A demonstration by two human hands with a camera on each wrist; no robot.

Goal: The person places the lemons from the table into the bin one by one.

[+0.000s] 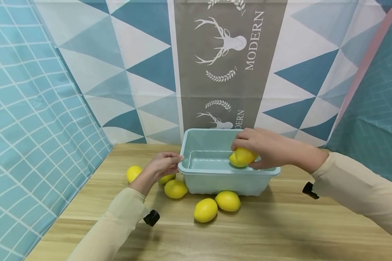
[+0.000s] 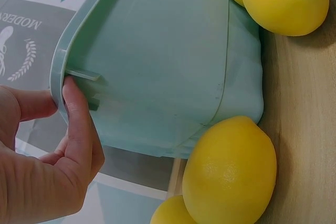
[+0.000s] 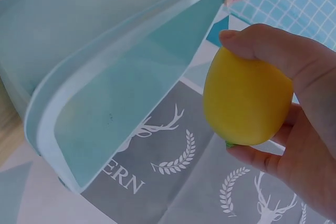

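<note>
A pale blue-green plastic bin stands on the wooden table, close to the patterned backdrop. My left hand pinches its left rim; in the left wrist view the thumb lies outside and the fingers curl under the lip. Over the bin's right part, my right hand grips a yellow lemon. In the right wrist view this held lemon is above the rim, with a small green tip. Another lemon shows partly behind it, at the bin's right side.
Two lemons lie in front of the bin, a nearer lemon and one lemon beside it. Left of the bin are a lemon, a partly covered lemon and a lemon behind my left wrist. A tiled sheet borders the left.
</note>
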